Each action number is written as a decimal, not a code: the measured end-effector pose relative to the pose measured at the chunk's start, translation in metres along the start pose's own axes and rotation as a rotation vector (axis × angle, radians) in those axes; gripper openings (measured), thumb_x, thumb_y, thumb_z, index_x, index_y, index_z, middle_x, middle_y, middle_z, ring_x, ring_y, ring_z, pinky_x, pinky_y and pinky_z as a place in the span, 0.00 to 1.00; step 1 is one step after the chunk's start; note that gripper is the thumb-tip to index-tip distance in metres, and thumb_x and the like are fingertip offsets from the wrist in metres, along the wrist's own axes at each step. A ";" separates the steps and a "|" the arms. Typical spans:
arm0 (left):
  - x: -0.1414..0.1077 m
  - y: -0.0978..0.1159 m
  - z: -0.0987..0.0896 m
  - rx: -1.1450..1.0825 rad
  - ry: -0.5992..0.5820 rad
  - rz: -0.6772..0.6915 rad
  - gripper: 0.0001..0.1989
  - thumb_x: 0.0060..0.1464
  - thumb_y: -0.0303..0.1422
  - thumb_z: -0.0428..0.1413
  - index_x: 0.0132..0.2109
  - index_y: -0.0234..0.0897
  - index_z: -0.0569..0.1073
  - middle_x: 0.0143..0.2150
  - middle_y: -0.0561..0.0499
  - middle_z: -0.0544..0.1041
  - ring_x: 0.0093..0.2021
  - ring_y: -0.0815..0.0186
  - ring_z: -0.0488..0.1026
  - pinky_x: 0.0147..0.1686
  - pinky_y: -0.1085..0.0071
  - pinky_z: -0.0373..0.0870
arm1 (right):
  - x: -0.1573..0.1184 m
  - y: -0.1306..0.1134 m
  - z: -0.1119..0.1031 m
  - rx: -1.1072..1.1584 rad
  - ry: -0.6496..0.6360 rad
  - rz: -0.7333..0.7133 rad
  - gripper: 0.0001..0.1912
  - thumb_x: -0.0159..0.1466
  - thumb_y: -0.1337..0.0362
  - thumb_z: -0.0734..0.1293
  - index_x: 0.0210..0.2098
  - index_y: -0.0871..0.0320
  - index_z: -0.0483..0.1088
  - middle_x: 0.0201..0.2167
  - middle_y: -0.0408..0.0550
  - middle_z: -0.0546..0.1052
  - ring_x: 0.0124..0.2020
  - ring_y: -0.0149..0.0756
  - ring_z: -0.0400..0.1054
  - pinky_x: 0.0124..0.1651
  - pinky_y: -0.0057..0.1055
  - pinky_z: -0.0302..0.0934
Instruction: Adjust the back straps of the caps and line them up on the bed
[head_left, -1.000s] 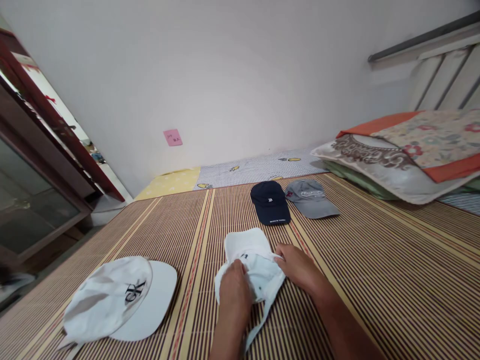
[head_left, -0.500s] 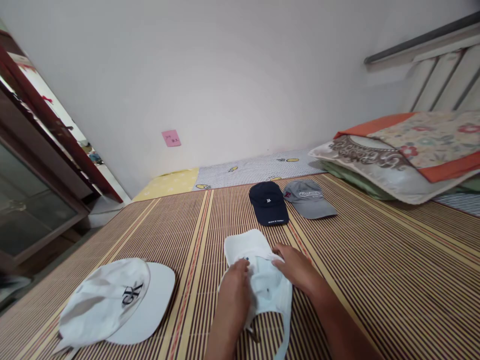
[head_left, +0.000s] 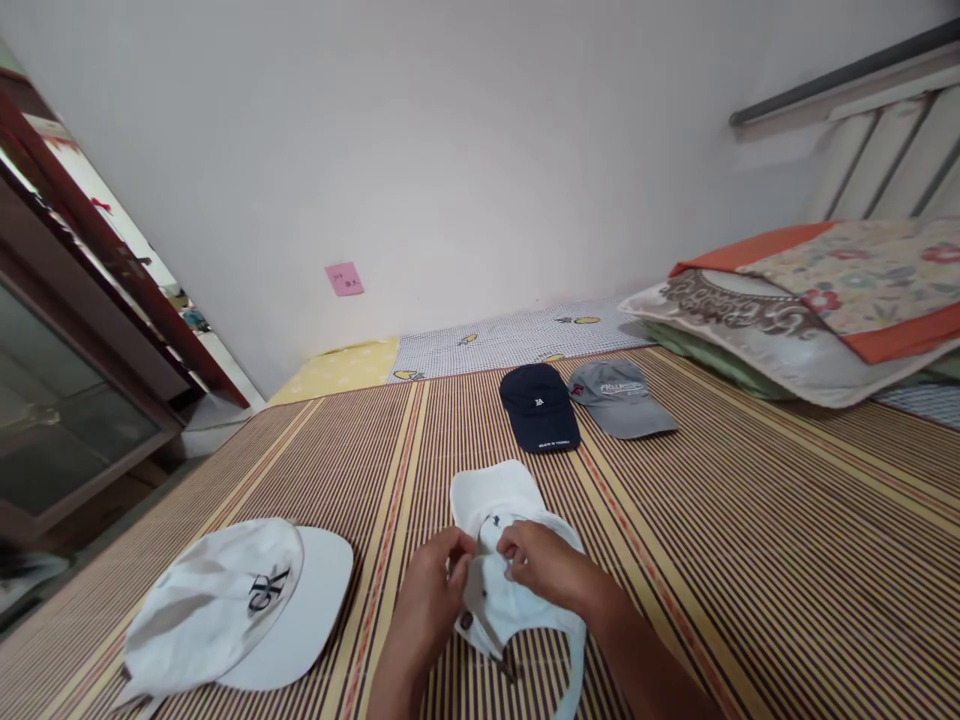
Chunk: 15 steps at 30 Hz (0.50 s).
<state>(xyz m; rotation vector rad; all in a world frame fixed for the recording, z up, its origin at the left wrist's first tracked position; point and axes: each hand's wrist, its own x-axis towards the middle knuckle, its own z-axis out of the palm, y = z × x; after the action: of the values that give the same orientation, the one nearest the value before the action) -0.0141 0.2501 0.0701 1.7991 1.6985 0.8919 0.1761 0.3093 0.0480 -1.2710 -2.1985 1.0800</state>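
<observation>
1. The left hand of the person is partly closed: its thumb and forefinger bend toward each other, with a small gap between them. The fingertips are at the left edge of a white cloth cap with a pale bluish inside. Whether they pinch the cloth, one cannot tell.

2. The right hand reaches in from the right side, with its fingers curled and the thumb close to them. The fingertips are over the hollow of the same cap, near its middle. It is not possible to tell if they grip a fold of it or only touch it.

3. This cap lies between and below the two hands, with the hollow side facing up. Its rounded brim points away from the person, beyond the fingers. Its thin pale strap hangs loose toward the person, below the right wrist.

4. The cap rests on a brown and beige striped mat.

5. To the left, well apart from the left hand, lies a larger white cap with black letters, its brim turned to the right.

6. Beyond the hands, a dark navy cap and a grey cap with pale lettering lie side by side.
</observation>
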 end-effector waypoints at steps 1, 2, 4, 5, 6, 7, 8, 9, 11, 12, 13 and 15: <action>0.000 -0.001 0.000 -0.007 -0.001 0.005 0.08 0.56 0.27 0.50 0.36 0.39 0.74 0.33 0.52 0.77 0.36 0.62 0.74 0.35 0.71 0.64 | 0.000 0.000 0.001 -0.005 0.012 0.004 0.11 0.56 0.74 0.70 0.39 0.59 0.76 0.39 0.49 0.80 0.42 0.40 0.74 0.43 0.31 0.60; 0.000 -0.002 -0.001 -0.014 0.007 0.012 0.08 0.57 0.28 0.51 0.36 0.39 0.75 0.34 0.51 0.78 0.37 0.61 0.74 0.35 0.70 0.64 | -0.001 -0.001 0.001 -0.008 0.030 0.001 0.11 0.57 0.73 0.71 0.39 0.59 0.75 0.39 0.48 0.80 0.42 0.40 0.73 0.42 0.31 0.59; 0.000 -0.003 -0.003 -0.022 0.049 0.028 0.08 0.59 0.30 0.50 0.37 0.39 0.75 0.35 0.50 0.78 0.37 0.60 0.75 0.37 0.69 0.65 | -0.002 -0.005 0.003 0.007 0.058 -0.043 0.09 0.58 0.73 0.69 0.38 0.57 0.74 0.37 0.46 0.79 0.40 0.38 0.73 0.40 0.29 0.58; 0.000 -0.003 -0.004 -0.023 0.073 0.034 0.08 0.60 0.31 0.50 0.38 0.39 0.75 0.36 0.50 0.79 0.38 0.60 0.75 0.38 0.68 0.66 | -0.002 -0.008 0.005 0.026 0.047 -0.080 0.07 0.59 0.73 0.68 0.37 0.57 0.74 0.35 0.45 0.79 0.38 0.37 0.73 0.39 0.29 0.57; 0.000 -0.002 -0.005 -0.023 0.088 0.040 0.08 0.61 0.32 0.50 0.39 0.39 0.74 0.36 0.50 0.79 0.38 0.60 0.75 0.39 0.67 0.66 | -0.002 -0.009 0.008 0.041 0.024 -0.111 0.07 0.60 0.73 0.68 0.36 0.56 0.74 0.33 0.44 0.79 0.36 0.35 0.73 0.37 0.28 0.57; 0.000 -0.002 -0.005 -0.027 0.092 0.046 0.09 0.62 0.32 0.50 0.39 0.39 0.74 0.36 0.50 0.79 0.38 0.60 0.75 0.39 0.66 0.66 | -0.001 -0.010 0.011 0.046 0.000 -0.131 0.07 0.60 0.73 0.67 0.35 0.56 0.75 0.32 0.44 0.79 0.35 0.35 0.73 0.36 0.28 0.56; 0.000 -0.001 -0.005 -0.033 0.089 0.049 0.09 0.62 0.33 0.50 0.39 0.39 0.74 0.35 0.50 0.79 0.38 0.60 0.75 0.40 0.66 0.66 | 0.000 -0.010 0.015 0.039 -0.018 -0.136 0.07 0.60 0.74 0.67 0.34 0.57 0.75 0.32 0.45 0.79 0.35 0.36 0.73 0.36 0.28 0.56; -0.001 -0.001 -0.005 -0.042 0.086 0.051 0.09 0.62 0.33 0.50 0.39 0.39 0.75 0.35 0.50 0.79 0.38 0.60 0.75 0.39 0.66 0.66 | 0.001 -0.009 0.018 0.023 -0.026 -0.129 0.08 0.59 0.75 0.67 0.34 0.57 0.76 0.33 0.46 0.80 0.36 0.37 0.73 0.37 0.29 0.56; -0.001 0.000 -0.005 -0.057 0.074 0.049 0.09 0.62 0.32 0.50 0.38 0.39 0.75 0.36 0.50 0.79 0.38 0.60 0.75 0.39 0.66 0.67 | 0.004 -0.007 0.022 -0.011 -0.011 -0.114 0.09 0.59 0.76 0.66 0.34 0.58 0.77 0.36 0.49 0.81 0.39 0.40 0.74 0.40 0.31 0.57; -0.001 0.001 -0.005 -0.060 0.065 0.043 0.09 0.62 0.32 0.50 0.38 0.39 0.75 0.36 0.50 0.79 0.38 0.60 0.75 0.38 0.66 0.67 | 0.005 -0.005 0.023 -0.017 -0.006 -0.118 0.10 0.60 0.76 0.66 0.34 0.59 0.78 0.38 0.51 0.81 0.41 0.41 0.74 0.41 0.31 0.58; -0.001 0.001 -0.005 -0.058 0.053 0.037 0.09 0.62 0.32 0.50 0.39 0.39 0.75 0.37 0.49 0.79 0.38 0.60 0.76 0.37 0.66 0.67 | 0.006 -0.004 0.023 -0.016 -0.011 -0.131 0.11 0.60 0.76 0.65 0.33 0.59 0.78 0.39 0.51 0.81 0.42 0.41 0.74 0.42 0.32 0.58; -0.003 0.002 -0.008 -0.038 0.013 0.029 0.09 0.61 0.30 0.50 0.40 0.39 0.76 0.38 0.49 0.80 0.40 0.59 0.76 0.37 0.66 0.69 | 0.006 -0.004 0.020 -0.005 -0.025 -0.150 0.11 0.61 0.75 0.65 0.34 0.58 0.79 0.40 0.51 0.82 0.43 0.41 0.74 0.44 0.32 0.60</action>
<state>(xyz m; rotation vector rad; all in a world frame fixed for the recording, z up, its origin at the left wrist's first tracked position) -0.0185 0.2462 0.0764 1.8007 1.6569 0.9440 0.1582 0.3045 0.0384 -1.0800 -2.2757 1.0377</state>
